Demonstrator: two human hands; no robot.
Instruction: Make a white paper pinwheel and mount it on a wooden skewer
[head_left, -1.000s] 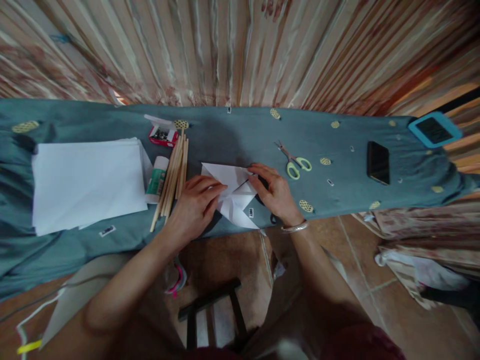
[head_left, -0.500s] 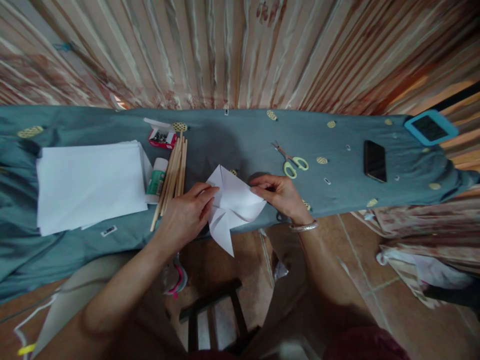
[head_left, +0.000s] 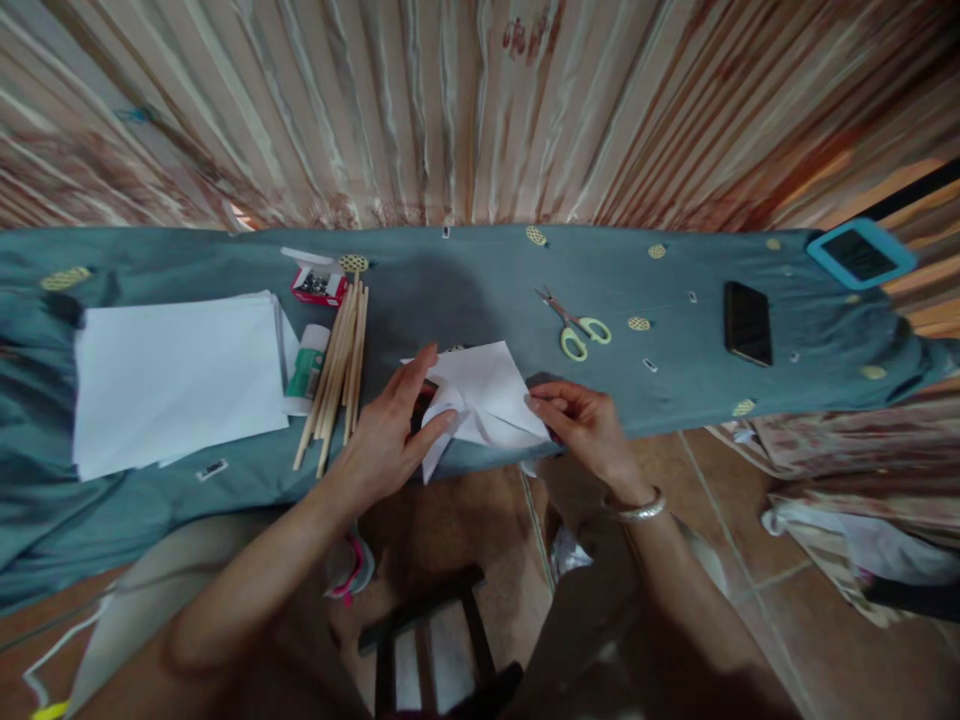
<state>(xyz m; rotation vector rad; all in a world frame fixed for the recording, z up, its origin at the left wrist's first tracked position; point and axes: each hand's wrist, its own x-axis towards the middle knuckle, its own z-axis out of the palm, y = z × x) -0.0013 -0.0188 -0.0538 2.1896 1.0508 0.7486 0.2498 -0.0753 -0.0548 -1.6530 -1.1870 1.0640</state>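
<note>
A white paper pinwheel (head_left: 491, 385) with bent blades is between my hands at the front edge of the cloth-covered table. My right hand (head_left: 581, 425) pinches its right corner between thumb and fingers. At the other side, my left hand (head_left: 394, 425) has thumb and fingers spread apart, the thumb over the folded paper. Several thin wooden sticks (head_left: 341, 365) lie just left of the pinwheel, beside a green-and-white glue stick (head_left: 309, 365). Behind these stands an opened red box (head_left: 320, 285) of small metal pieces. Scissors (head_left: 574, 325) with pale green handles rest beyond my right hand.
A stack of white paper (head_left: 180, 385) lies on the left of the blue-green tablecloth (head_left: 480, 280). Toward the right end are a black phone (head_left: 748, 322) and a blue-framed device (head_left: 862, 254). Pleated curtains (head_left: 420, 110) hang behind the table; a dark stool (head_left: 435, 640) is below.
The pinwheel has turned and shifted slightly right with my right hand. My left fingers have opened from their pinch on its left side.
</note>
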